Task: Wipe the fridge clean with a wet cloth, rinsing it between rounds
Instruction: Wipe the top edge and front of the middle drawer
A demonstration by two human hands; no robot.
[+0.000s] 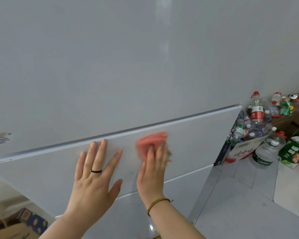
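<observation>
- The left hand (95, 171) lies flat on the white fridge (145, 66) door, fingers straight and spread wide, holding nothing.
- A black ring (96, 171) sits on one finger.
- The right hand (152, 171) presses a pink cloth (151, 141) against the door with straight fingers.
- The cloth is just under the gap between two doors.
- Plastic bottles (256, 116) are piled on the floor (240, 204) to the right.

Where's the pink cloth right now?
In the head view, the pink cloth is near centre, pressed to the fridge door under the right hand, just below the door seam, beside the left hand.
</observation>
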